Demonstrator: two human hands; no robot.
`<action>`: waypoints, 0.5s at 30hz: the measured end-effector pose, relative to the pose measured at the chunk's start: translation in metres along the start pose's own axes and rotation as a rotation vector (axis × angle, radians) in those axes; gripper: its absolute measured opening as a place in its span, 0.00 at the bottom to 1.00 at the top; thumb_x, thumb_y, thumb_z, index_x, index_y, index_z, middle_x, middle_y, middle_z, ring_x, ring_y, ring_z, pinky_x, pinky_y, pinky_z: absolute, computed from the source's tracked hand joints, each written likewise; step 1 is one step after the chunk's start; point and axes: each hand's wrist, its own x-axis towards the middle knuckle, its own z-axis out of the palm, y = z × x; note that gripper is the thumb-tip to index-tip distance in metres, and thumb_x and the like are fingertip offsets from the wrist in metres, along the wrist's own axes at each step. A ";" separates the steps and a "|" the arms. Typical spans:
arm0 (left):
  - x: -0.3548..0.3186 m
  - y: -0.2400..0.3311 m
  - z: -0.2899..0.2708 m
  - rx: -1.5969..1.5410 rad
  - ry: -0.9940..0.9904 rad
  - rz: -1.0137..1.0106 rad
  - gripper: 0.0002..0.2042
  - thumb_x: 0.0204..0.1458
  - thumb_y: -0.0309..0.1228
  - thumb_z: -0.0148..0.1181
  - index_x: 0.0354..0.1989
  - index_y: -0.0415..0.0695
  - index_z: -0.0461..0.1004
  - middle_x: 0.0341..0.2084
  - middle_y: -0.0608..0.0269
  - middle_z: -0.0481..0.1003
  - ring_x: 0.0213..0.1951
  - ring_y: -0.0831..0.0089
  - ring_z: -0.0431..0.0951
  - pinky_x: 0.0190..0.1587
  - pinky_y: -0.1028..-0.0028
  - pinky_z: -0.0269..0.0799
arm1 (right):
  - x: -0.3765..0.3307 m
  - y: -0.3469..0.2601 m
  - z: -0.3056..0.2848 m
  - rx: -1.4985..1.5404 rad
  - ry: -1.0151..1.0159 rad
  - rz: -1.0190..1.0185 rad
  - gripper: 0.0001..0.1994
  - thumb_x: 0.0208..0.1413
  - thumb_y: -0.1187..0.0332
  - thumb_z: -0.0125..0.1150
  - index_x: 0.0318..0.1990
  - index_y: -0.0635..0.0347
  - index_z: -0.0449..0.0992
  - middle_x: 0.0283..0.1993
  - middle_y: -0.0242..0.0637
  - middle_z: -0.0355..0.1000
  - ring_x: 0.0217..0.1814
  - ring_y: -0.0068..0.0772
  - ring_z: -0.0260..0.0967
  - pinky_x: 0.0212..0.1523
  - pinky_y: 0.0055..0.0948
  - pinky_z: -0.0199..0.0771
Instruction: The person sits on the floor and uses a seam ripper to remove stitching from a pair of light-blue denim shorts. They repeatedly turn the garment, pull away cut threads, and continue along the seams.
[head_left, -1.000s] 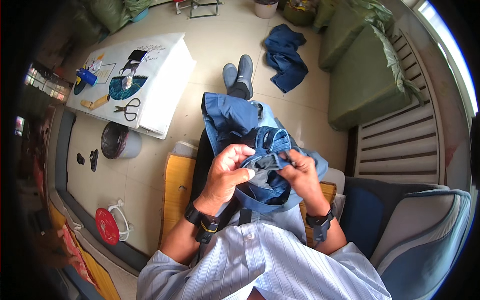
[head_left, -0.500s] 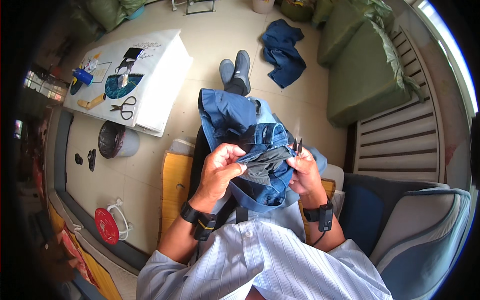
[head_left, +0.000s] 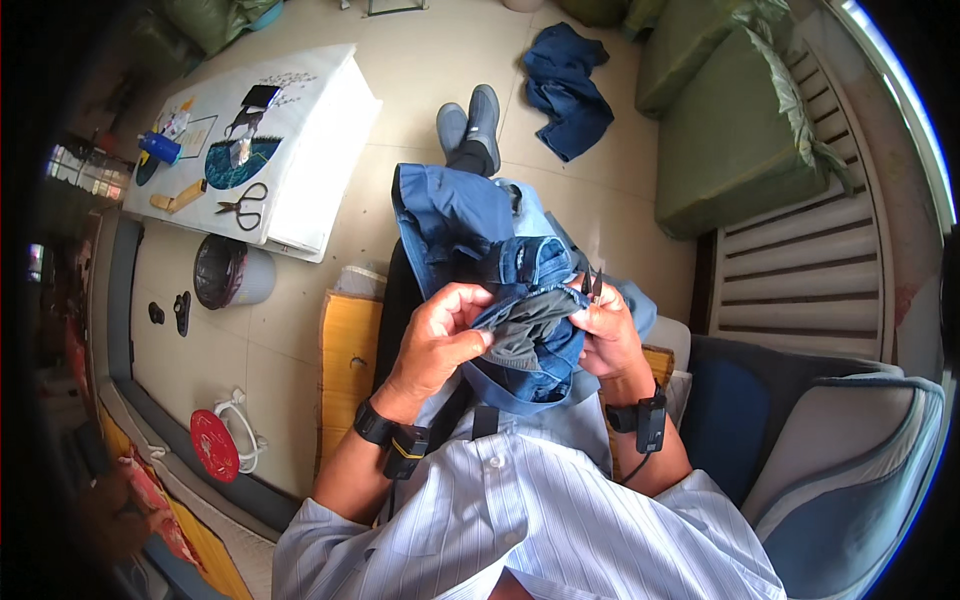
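A pair of blue jeans [head_left: 540, 262] lies bunched over my lap, with a grey pocket lining [head_left: 522, 332] turned out between my hands. My left hand [head_left: 437, 338] pinches the cloth's left edge between thumb and fingers. On the other side, my right hand [head_left: 610, 335] is closed on the right edge, the thumb pressing the cloth. Small dark-bladed thread snips [head_left: 593, 284] stick up out of that same hand, points away from me; their handle is hidden in the palm. Lighter blue cloth [head_left: 445, 205] spreads over my knees.
At the left stands a white-covered table [head_left: 318, 160] with scissors [head_left: 244, 207] and a blue bottle [head_left: 160, 148]. Beside it is a waste bin [head_left: 250, 277]. A red-topped stool [head_left: 213, 445] is nearer. More dark blue cloth [head_left: 567, 90] lies on the floor; green-covered cushions [head_left: 735, 150] are at right.
The view has shifted slightly, so the room sits a little higher. Both hands keep their grip on the jeans, and the snips stay in my right hand.
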 end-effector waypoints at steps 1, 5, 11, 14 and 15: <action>0.002 0.003 0.001 0.045 -0.016 -0.011 0.21 0.54 0.17 0.62 0.57 0.37 0.72 0.45 0.64 0.77 0.43 0.80 0.77 0.46 0.78 0.74 | 0.000 -0.001 -0.001 -0.035 -0.017 -0.012 0.11 0.55 0.72 0.73 0.45 0.59 0.80 0.35 0.32 0.80 0.18 0.16 0.63 0.17 0.20 0.57; 0.007 0.010 0.016 0.237 0.073 0.052 0.16 0.56 0.17 0.62 0.53 0.37 0.74 0.40 0.67 0.77 0.40 0.83 0.75 0.45 0.79 0.72 | -0.002 -0.016 0.005 -0.253 -0.003 0.038 0.11 0.50 0.79 0.71 0.41 0.59 0.81 0.30 0.24 0.76 0.21 0.13 0.62 0.21 0.19 0.58; 0.006 0.007 0.017 0.135 0.173 0.145 0.11 0.58 0.17 0.62 0.49 0.39 0.76 0.37 0.71 0.76 0.38 0.85 0.73 0.44 0.80 0.69 | -0.008 -0.035 0.017 -0.728 0.077 -0.073 0.12 0.45 0.82 0.73 0.38 0.61 0.81 0.33 0.22 0.73 0.34 0.13 0.65 0.34 0.19 0.64; 0.003 0.008 0.015 0.107 0.214 0.196 0.10 0.59 0.19 0.63 0.49 0.39 0.77 0.37 0.72 0.76 0.37 0.86 0.72 0.42 0.81 0.69 | -0.014 -0.044 0.014 -0.701 0.033 -0.140 0.08 0.53 0.74 0.73 0.39 0.61 0.81 0.33 0.25 0.72 0.28 0.13 0.61 0.28 0.19 0.62; 0.002 0.008 0.014 0.100 0.239 0.224 0.10 0.60 0.20 0.63 0.49 0.38 0.77 0.36 0.73 0.76 0.36 0.87 0.71 0.41 0.81 0.69 | -0.019 -0.048 0.020 -0.505 0.076 -0.092 0.08 0.56 0.71 0.72 0.40 0.61 0.80 0.32 0.25 0.71 0.26 0.13 0.59 0.26 0.19 0.60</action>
